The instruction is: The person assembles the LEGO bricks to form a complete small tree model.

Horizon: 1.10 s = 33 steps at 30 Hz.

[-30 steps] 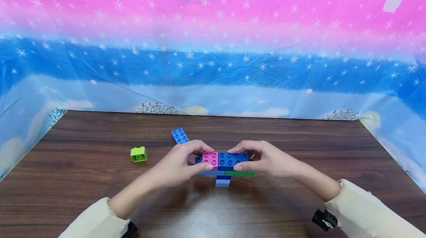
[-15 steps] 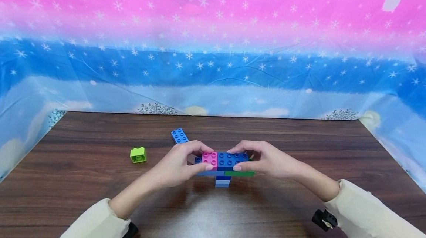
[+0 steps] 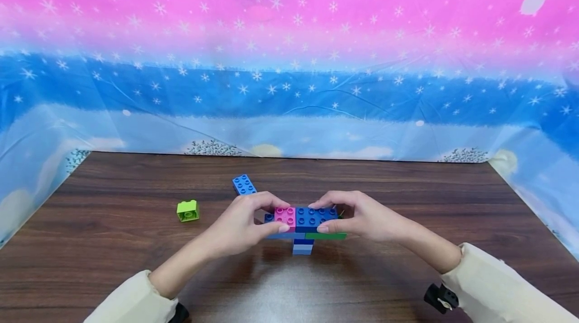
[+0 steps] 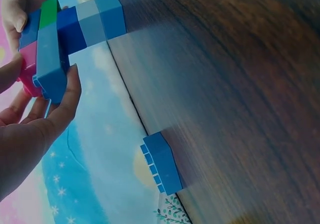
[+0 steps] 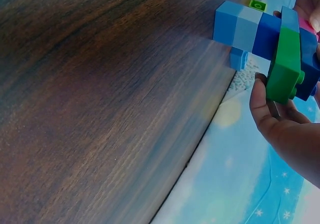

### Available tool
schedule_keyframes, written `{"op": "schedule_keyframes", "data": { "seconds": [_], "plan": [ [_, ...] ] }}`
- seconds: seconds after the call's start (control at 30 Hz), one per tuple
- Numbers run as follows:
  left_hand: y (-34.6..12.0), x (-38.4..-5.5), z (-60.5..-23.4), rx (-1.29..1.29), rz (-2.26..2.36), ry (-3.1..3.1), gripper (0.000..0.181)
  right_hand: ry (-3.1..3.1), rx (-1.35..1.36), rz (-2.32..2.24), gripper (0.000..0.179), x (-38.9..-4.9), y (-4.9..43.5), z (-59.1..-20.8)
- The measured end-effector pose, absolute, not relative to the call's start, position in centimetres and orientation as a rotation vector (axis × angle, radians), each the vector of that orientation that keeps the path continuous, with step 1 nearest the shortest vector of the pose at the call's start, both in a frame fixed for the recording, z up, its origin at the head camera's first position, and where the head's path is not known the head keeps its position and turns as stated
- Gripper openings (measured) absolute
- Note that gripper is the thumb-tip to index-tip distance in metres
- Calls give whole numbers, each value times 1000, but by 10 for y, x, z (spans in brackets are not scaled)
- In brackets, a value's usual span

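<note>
My left hand (image 3: 242, 222) pinches a pink toy brick (image 3: 284, 216) between thumb and fingers. Beside it, my right hand (image 3: 368, 216) grips a dark blue brick (image 3: 307, 218). Both bricks sit on top of a T-shaped stack, over a crosswise layer made of a blue brick (image 4: 50, 54) and a green brick (image 5: 285, 64). Under that layer runs a narrow column (image 3: 302, 249) of blue shades, standing on the table. In the left wrist view, fingers also reach beneath the blue brick's outer end. Fingers of the right hand curl under the green brick's end in the right wrist view.
A lime green brick (image 3: 187, 210) lies on its side on the wooden table (image 3: 113, 242), left of the hands. Farther back lies a loose blue brick (image 3: 244, 184), partly behind the left hand. A patterned cloth (image 3: 289, 92) rises along the table's back edge.
</note>
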<state>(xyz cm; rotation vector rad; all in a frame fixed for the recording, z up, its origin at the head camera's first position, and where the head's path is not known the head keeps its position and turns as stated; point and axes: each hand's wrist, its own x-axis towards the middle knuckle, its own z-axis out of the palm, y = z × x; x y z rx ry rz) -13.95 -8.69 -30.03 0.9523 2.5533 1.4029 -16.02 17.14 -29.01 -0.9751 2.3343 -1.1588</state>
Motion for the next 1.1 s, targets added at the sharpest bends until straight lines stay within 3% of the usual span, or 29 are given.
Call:
{"op": "schedule_keyframes", "data": {
  "seconds": [1.1],
  "plan": [
    [-90, -139, -300, 891, 1417, 2528, 30, 2326, -942, -1157, 38, -158, 183, -290]
  ]
}}
